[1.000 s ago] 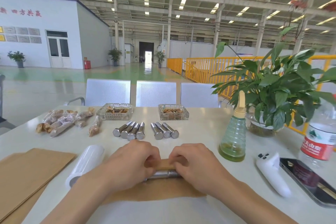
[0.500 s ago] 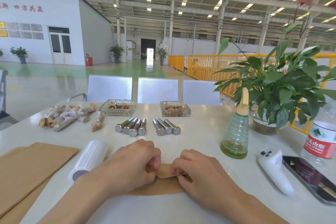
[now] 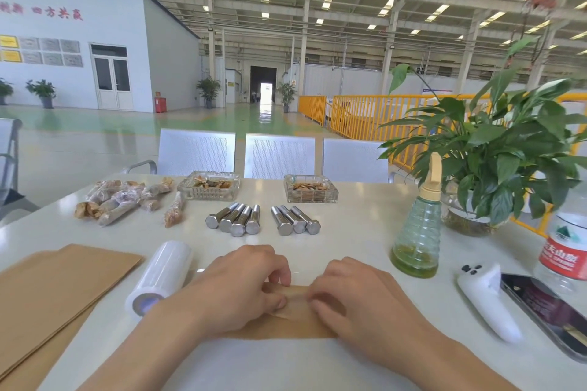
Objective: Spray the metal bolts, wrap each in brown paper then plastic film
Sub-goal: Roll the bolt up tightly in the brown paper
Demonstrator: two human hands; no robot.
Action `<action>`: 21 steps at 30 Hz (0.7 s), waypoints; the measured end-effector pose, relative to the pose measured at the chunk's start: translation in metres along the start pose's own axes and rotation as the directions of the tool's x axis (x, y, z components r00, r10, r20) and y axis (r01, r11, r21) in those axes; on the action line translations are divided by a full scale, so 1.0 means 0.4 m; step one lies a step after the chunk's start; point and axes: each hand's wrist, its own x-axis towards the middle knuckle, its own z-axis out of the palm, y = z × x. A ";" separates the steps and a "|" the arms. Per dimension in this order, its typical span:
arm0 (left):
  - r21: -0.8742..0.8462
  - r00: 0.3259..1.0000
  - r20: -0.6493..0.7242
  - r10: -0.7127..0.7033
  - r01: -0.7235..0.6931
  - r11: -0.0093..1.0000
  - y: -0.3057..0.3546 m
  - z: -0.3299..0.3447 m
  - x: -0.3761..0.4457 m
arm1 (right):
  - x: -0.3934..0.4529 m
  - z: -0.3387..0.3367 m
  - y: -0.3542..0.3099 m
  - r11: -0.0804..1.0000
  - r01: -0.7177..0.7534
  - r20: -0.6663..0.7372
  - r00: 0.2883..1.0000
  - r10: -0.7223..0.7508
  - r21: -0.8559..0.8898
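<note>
A brown paper sheet [image 3: 295, 311] lies rolled over a bolt at the table's near middle; the bolt itself is hidden. My left hand [image 3: 241, 289] and my right hand [image 3: 352, 298] both pinch the paper roll from either end. Several bare metal bolts [image 3: 235, 220] lie in a row behind my hands, with three more [image 3: 295, 220] to their right. Wrapped bolts [image 3: 117, 200] are piled at the far left. A roll of plastic film [image 3: 162, 276] lies left of my hands. The green spray bottle [image 3: 417, 232] stands to the right.
A stack of brown paper sheets [image 3: 54, 289] covers the near left. Two glass trays [image 3: 208, 186] [image 3: 311, 189] sit at the back. A potted plant [image 3: 495, 155], water bottle [image 3: 565, 251], white device [image 3: 486, 298] and phone [image 3: 546, 311] crowd the right. Chairs [image 3: 279, 155] stand behind the white table [image 3: 355, 238].
The bolt showed between my hands a second ago; the paper has since been rolled over it and hides it. My hands have shifted slightly nearer with the roll.
</note>
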 end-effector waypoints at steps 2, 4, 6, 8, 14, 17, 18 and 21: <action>0.020 1.000 -0.008 0.001 -0.001 1.000 0.001 0.003 0.003 | 0.014 -0.003 0.007 1.000 -0.020 -0.020 1.000 0.020 -0.005; 0.032 1.000 -0.004 0.001 -0.001 0.999 0.005 0.002 0.003 | 0.031 -0.004 0.009 0.999 -0.034 0.014 0.999 0.034 -0.019; 0.044 1.000 -0.006 0.007 -0.007 0.999 0.010 0.000 0.003 | 0.047 -0.003 0.008 0.999 -0.028 0.060 0.998 0.030 -0.037; 0.059 1.000 -0.015 0.018 -0.017 0.998 0.015 -0.001 0.000 | 0.057 0.000 0.009 0.998 -0.013 0.085 0.996 0.018 -0.053; 0.166 0.997 -0.018 0.075 -0.071 0.984 0.033 0.001 -0.003 | 0.076 -0.004 0.021 0.993 0.044 0.134 0.991 -0.029 -0.109; 0.202 0.997 0.003 0.080 -0.079 0.976 0.035 0.000 0.000 | 0.088 -0.004 0.021 0.987 0.060 0.185 0.982 -0.033 -0.146; 0.207 0.997 0.015 0.077 -0.079 0.975 0.035 -0.001 0.002 | 0.094 -0.003 0.020 0.984 0.070 0.202 0.979 -0.036 -0.161; 0.222 0.997 0.049 0.067 -0.076 0.972 0.035 -0.010 0.012 | 0.113 -0.005 0.014 0.972 0.108 0.232 0.971 -0.058 -0.208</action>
